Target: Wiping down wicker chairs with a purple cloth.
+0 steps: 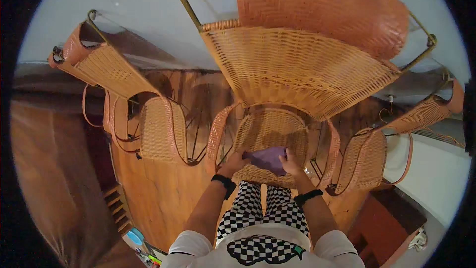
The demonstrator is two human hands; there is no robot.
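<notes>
Between my two hands a purple cloth [267, 159] is stretched out. My left hand [235, 162] grips its left corner, and my right hand [291, 161] pinches the right side. The cloth hangs over the seat of a woven wicker chair [273, 126] that stands directly before me. Behind that seat rises the chair's wicker backrest [297, 65], topped by an orange-brown woven head cushion [319, 5]. Curved armrests, the left armrest [217, 137] and the right armrest [332, 152], flank the seat. Both wrists carry dark bands.
Similar wicker chairs stand on the left [163, 130] and on the right [362, 160]. A pale wall [141, 18] lies behind them, above a wooden floor [160, 193]. Brown draped fabric [48, 175] covers the far left. A reddish box-like piece [383, 223] sits at lower right, a blue basin [134, 236] at lower left.
</notes>
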